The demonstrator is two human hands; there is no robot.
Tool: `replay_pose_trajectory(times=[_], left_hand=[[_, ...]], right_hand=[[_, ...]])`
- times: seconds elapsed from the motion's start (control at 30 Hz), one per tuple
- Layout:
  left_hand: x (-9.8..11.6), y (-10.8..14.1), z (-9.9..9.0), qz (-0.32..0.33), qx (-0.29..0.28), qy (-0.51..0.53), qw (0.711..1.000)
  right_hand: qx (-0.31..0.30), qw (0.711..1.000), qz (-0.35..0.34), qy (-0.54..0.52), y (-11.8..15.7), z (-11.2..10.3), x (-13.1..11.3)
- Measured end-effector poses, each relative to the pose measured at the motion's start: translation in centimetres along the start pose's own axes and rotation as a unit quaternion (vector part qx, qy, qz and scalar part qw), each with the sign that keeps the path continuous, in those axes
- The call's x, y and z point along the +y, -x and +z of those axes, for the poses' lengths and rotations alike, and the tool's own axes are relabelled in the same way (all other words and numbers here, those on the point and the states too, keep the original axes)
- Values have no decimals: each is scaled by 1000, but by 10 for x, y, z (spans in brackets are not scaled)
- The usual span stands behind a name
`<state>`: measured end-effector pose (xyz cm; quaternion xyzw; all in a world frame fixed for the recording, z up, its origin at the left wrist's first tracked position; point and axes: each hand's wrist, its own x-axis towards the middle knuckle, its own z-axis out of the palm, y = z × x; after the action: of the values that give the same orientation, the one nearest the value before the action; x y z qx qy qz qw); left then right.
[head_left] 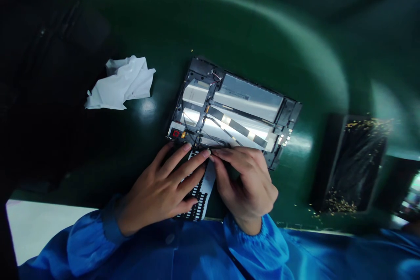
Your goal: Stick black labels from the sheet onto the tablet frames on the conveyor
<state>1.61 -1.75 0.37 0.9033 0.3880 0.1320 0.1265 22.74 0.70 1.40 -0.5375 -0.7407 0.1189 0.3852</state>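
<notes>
An opened tablet (244, 116) lies tilted on the green tabletop, with silver battery panels, dark ribbon cables and a small red square at its lower left corner. My left hand (166, 183) is spread flat, its fingertips at the tablet's near edge. Partly under that hand runs a white backing sheet (209, 183) with rows of small black pieces. At the same edge, my right hand (247, 175) has thumb and index finger pinched together, close to the left index fingertip. Whatever sits in this pinch is hidden or too small to name.
Crumpled white paper (123, 83) lies to the left of the tablet. On the right stands a shallow dark box (334, 164) with many small gold-coloured bits in and around it. The green table (229, 22) ends close to my blue sleeves. Part of another blue garment (380, 249) shows at lower right.
</notes>
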Motion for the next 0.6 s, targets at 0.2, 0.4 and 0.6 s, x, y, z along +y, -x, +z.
replay_pose_trajectory(times=[0.2,0.4,0.6], left_hand=[[0,-1,0,-2,-4,2,1000],[1,-1,2,-7,-3,-1,1000],[0,-2,1,-12,-4,6,1000]], right_hand=[[-16,1000,-2,-4,-1,-3,0],[-14,1000,-9,-1,2,-4,3],[19,999,27,28,11,-7,7]])
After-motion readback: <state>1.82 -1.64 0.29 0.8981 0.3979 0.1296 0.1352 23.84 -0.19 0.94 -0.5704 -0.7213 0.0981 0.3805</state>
